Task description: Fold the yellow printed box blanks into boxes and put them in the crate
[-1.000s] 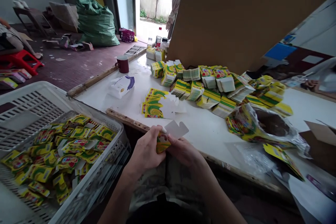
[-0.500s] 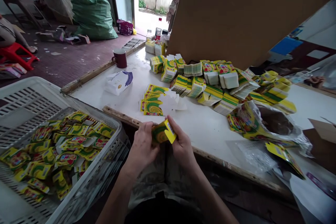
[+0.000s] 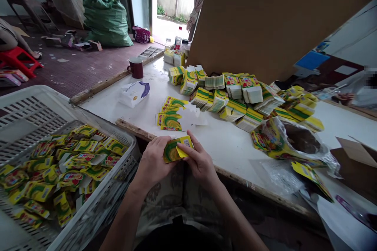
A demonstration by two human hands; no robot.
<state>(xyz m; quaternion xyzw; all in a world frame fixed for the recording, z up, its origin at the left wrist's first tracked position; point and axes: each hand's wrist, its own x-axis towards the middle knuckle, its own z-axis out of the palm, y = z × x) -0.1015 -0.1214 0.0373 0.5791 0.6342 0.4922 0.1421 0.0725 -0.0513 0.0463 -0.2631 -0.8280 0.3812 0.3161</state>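
Between my two hands is a small yellow and green cardboard box (image 3: 173,150), held just off the table's front edge. My left hand (image 3: 154,159) grips its left end, the fingers curled behind it. At the right end my right hand (image 3: 200,160) pinches the box, its thumb on a yellow flap by the barcode. Just beyond, several flat unfolded cartons (image 3: 172,119) lie fanned on the white table, their white inner sides to the right. To my left, a white plastic crate (image 3: 114,129) holds many yellow boxes in a loose heap.
Stacks of flat cartons (image 3: 232,108) spread across the table's back right. An open plastic-lined bag (image 3: 269,137) stands at the right. A tissue pack (image 3: 134,93) and a maroon mug (image 3: 136,68) sit at the left. A big brown board (image 3: 259,19) leans behind.
The box has turned so its barcode end faces me more. My right thumb has come down onto the flap, and my left hand has shifted slightly left.
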